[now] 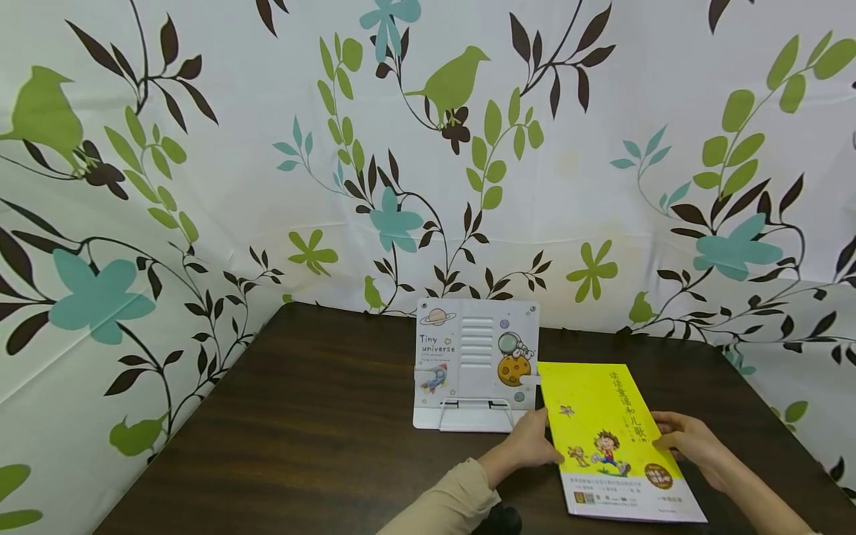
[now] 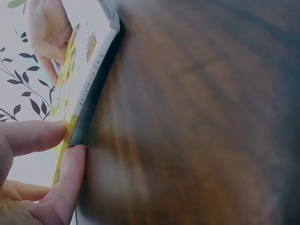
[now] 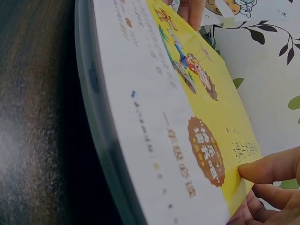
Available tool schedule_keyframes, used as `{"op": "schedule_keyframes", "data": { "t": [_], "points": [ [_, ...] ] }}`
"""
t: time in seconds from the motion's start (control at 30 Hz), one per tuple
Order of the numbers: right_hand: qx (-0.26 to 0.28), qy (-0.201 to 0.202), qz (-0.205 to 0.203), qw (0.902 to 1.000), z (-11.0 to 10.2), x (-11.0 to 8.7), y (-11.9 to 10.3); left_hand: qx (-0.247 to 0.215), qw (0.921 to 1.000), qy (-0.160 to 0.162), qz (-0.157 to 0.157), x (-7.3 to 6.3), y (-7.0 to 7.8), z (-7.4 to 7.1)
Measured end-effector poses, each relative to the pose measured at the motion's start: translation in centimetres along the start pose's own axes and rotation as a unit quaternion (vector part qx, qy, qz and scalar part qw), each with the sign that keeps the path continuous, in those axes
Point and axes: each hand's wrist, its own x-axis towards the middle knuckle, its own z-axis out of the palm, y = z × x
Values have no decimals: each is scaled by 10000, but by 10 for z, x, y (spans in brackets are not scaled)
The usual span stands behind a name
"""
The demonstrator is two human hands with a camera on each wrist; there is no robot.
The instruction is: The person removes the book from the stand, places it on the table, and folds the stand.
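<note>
Between my two hands is a yellow and white book (image 1: 602, 416), its front cover facing up with a cartoon running child on it. My left hand (image 1: 527, 446) grips its left edge; the left wrist view shows the thumb and fingers pinching the spine side (image 2: 86, 89). On the opposite edge my right hand (image 1: 692, 443) pinches the book, thumb on the cover (image 3: 199, 154) and fingers beneath. Just left of the book stands a white book stand (image 1: 478, 364) with planet and astronaut drawings, a wire ledge at its front.
A dark wood table (image 1: 301, 416) lies under everything. Behind it hangs a white cloth (image 1: 267, 186) printed with birds, leaves and flowers. A small black object (image 1: 500, 519), its kind unclear, sits at the bottom edge by the left sleeve.
</note>
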Motion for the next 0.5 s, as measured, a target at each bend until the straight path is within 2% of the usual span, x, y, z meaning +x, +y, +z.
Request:
{"op": "schedule_keyframes", "data": {
  "t": [0.27,0.5],
  "points": [
    [32,-17,38,10000,0,2,6,-3,9975,-59,-701,6,5,-3],
    [-38,-21,61,10000,1,3,13,130,9946,-78,-1031,7,10,-3]
  ]
}}
